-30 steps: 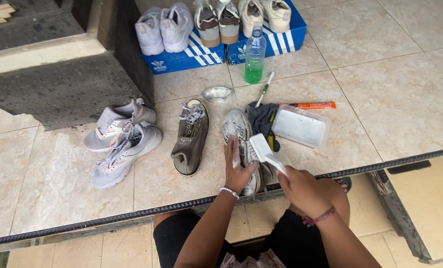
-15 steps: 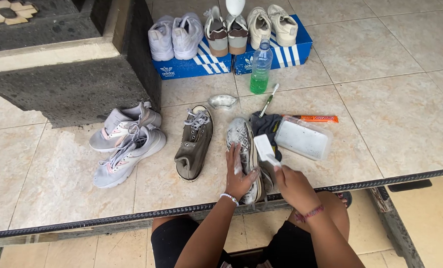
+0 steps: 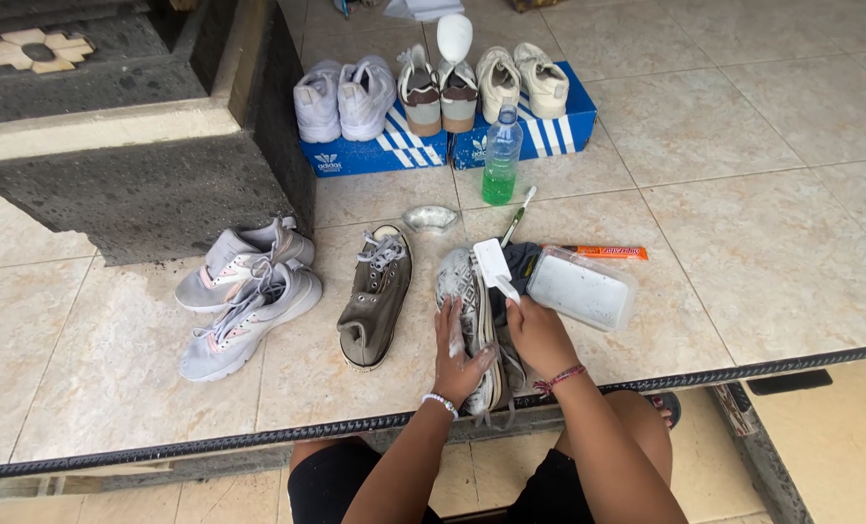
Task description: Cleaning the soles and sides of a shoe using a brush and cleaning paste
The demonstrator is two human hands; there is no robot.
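Note:
A soapy grey sneaker (image 3: 464,291) lies on its side on the tiled ledge in front of me. My left hand (image 3: 459,359) presses down on its heel end and holds it still. My right hand (image 3: 539,335) grips a white scrub brush (image 3: 494,266), whose head rests against the sneaker's upper part. A dark cloth (image 3: 520,264) lies under and behind the brush. A second olive-brown sneaker (image 3: 376,296) lies just left of the one I hold.
A clear plastic tub of water (image 3: 580,288), an orange tube (image 3: 607,252), a toothbrush (image 3: 515,217), a green-liquid bottle (image 3: 501,155) and a small metal dish (image 3: 430,218) sit nearby. A grey sneaker pair (image 3: 244,296) lies left. Shoes stand on two blue boxes (image 3: 433,146). A dark stone block (image 3: 132,184) rises at left.
My view has shifted closer and downward. The brush has moved up along the sneaker, from near its middle toward its upper end. My left hand stays on the shoe.

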